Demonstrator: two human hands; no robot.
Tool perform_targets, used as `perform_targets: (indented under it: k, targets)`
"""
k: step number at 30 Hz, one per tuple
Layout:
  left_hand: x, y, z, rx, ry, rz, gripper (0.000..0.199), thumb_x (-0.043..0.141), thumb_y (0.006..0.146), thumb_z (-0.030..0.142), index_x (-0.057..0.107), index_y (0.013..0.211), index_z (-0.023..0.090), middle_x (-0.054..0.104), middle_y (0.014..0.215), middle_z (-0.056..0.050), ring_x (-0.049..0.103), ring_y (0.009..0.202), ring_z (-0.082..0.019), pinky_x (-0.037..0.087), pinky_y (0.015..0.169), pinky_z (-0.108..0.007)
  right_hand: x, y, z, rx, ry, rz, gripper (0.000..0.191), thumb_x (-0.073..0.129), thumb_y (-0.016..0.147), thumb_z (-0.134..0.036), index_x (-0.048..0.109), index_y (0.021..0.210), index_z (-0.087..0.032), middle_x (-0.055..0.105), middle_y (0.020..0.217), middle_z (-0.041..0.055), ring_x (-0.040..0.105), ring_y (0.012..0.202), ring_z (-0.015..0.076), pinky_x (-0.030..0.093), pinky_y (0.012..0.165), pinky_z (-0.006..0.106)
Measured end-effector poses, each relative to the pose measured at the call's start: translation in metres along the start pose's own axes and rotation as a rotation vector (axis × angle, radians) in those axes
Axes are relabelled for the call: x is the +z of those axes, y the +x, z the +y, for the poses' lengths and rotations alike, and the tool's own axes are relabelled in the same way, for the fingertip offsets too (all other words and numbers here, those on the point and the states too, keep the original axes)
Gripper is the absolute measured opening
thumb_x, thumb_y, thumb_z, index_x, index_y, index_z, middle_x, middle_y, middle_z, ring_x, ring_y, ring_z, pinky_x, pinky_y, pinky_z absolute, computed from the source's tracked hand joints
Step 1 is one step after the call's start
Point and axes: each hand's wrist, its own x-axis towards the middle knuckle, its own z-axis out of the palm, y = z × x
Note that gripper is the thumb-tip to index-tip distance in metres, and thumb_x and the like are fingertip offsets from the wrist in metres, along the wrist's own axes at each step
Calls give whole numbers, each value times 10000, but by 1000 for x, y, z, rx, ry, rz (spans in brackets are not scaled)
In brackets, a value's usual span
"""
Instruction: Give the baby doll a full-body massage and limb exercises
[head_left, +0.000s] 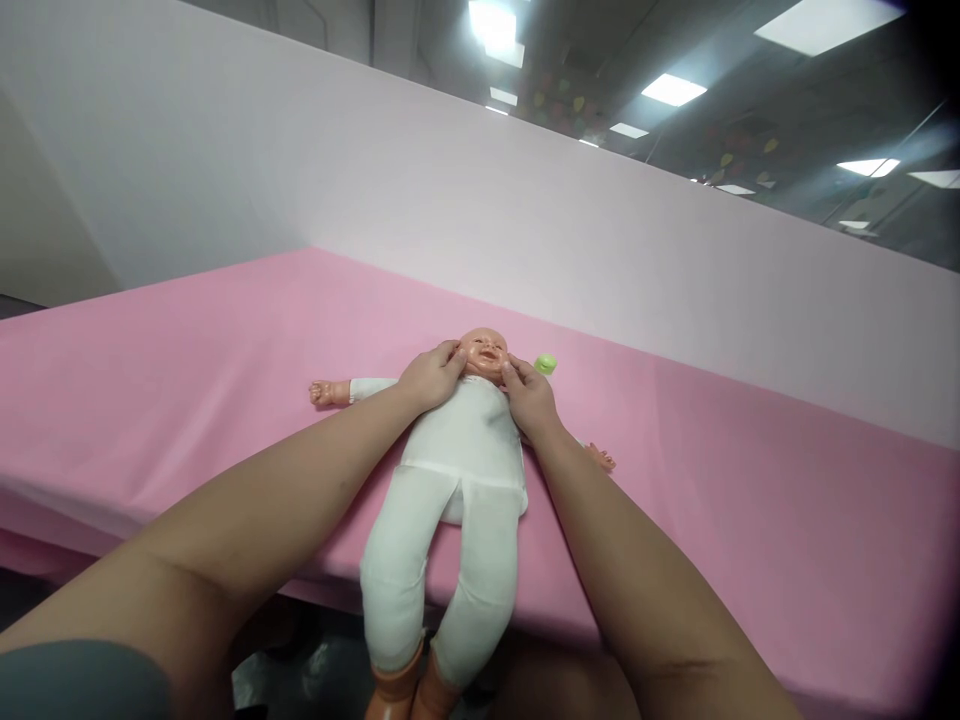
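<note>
A baby doll point(465, 430) with a white cloth body lies on its back, its legs hanging over the table's front edge. Its bald plastic head point(484, 345) points away from me, mouth open in a smile. On the left side of the head, my left hand point(436, 375) presses its thumb to the cheek, the other fingers curled at the side. My right hand point(531, 395) does the same at the opposite cheek. Both hands are closed on the head between them; some fingertips are hidden behind it. Just beyond my right hand lies a small light-green pacifier point(545, 364).
A pink cloth point(247, 310) covers the table and drapes over its front edge. Behind it stands a pale partition wall point(480, 200). The doll's arms stretch out sideways, one plastic hand point(330, 393) to the left and the other point(600, 457) to the right.
</note>
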Motion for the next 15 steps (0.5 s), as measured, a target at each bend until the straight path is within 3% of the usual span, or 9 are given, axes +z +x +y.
perform_targets:
  k: [6, 10, 15]
  targets:
    - [-4, -5, 9, 18, 49, -34, 745, 622, 889, 737, 586, 1447, 244, 727, 1336, -93, 693, 1146, -323, 535, 895, -389, -3, -6, -20, 74, -15, -13, 712, 835, 798, -633, 686, 1375, -242, 759, 1275, 87, 728, 1154, 277, 579, 1041, 442]
    - [-4, -6, 11, 25, 46, -31, 737, 655, 864, 736, 598, 1418, 254, 727, 1335, -77, 698, 1137, -311, 538, 870, -375, -1, -7, -25, 111, -53, 22, 758, 894, 723, -634, 694, 1347, -252, 759, 1271, 81, 724, 1157, 281, 582, 1034, 433]
    - [-5, -7, 12, 39, 59, -38, 709, 618, 894, 732, 596, 1417, 254, 716, 1356, -72, 695, 1144, -307, 542, 886, -382, 0, -7, -26, 125, -57, 26, 733, 875, 753, -615, 688, 1357, -244, 760, 1267, 86, 726, 1158, 278, 579, 1038, 428]
